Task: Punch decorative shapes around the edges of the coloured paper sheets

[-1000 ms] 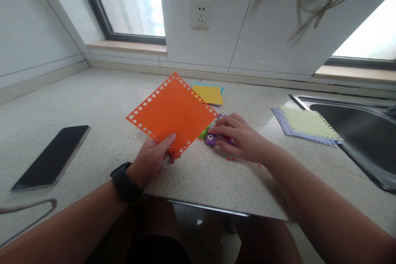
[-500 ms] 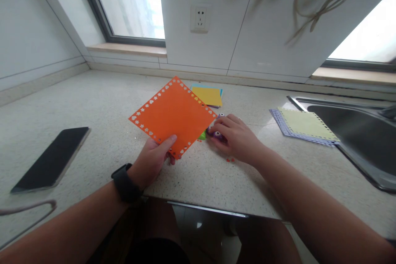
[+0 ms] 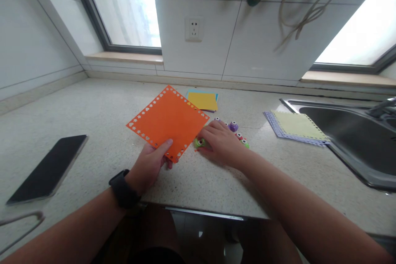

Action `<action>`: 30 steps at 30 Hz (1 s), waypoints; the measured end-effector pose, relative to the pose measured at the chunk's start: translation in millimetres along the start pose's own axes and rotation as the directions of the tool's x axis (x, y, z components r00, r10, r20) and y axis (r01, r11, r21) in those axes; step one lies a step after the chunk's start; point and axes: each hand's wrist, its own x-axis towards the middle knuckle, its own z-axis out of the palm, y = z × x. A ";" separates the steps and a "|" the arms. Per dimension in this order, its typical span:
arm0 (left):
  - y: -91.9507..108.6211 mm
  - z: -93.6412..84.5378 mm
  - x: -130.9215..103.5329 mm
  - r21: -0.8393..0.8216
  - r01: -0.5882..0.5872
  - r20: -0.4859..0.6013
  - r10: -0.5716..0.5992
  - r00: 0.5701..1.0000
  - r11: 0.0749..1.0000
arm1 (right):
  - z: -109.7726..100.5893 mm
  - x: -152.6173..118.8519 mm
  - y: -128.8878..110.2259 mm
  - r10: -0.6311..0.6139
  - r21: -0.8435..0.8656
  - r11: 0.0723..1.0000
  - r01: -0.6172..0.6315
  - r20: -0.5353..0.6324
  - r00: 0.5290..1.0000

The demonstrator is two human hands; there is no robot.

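Note:
An orange sheet (image 3: 170,121) with small shapes cut along its edges is tilted above the counter. My left hand (image 3: 153,161) grips its bottom corner, thumb on top. My right hand (image 3: 218,142) is low at the counter, its curled fingers on a green punch (image 3: 200,143) that is partly hidden by them. Around that hand stand a purple punch (image 3: 233,126), a red punch (image 3: 239,136) and another green punch (image 3: 244,143). One more purple piece shows just behind the fingers.
Yellow and blue sheets (image 3: 202,101) lie behind the orange one. A stack of punched pale sheets (image 3: 300,126) rests beside the metal sink (image 3: 349,140) on the right. At the left is a black phone-like slab (image 3: 49,169), with a cable (image 3: 24,218) near it.
My right hand has shifted left and down, from a purple punch to the green one. More punches now show beside it. The orange sheet has moved slightly left and down in view.

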 end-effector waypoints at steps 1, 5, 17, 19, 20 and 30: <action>0.2 0.2 0.1 -0.004 0.004 -0.003 -0.004 1.000 1.000 | -1.4 -1.4 1.8 0.050 0.079 0.996 -0.047 -0.027 0.998; 1.7 1.2 -0.6 0.007 0.024 -0.030 -0.024 0.999 1.000 | -4.3 -7.1 8.0 0.322 0.586 0.785 -0.204 -0.103 0.941; -3.7 -4.8 -0.2 0.111 0.054 0.058 -0.061 0.996 0.992 | -0.9 -8.4 -9.9 0.114 0.829 0.557 -0.054 -0.012 0.993; -4.7 -7.6 -1.0 0.153 0.064 0.129 -0.084 0.988 0.986 | 0.0 -9.3 -6.1 0.127 0.808 0.586 -0.062 -0.016 0.992; -4.6 -8.9 -1.6 0.162 0.066 0.168 -0.094 0.981 0.985 | -0.8 -10.1 -3.4 0.138 0.811 0.583 -0.056 -0.031 0.990; 16.5 -13.4 1.5 -0.338 0.250 0.331 -0.134 0.934 0.908 | -26.8 -28.6 24.9 0.233 0.943 0.280 -0.180 0.115 0.966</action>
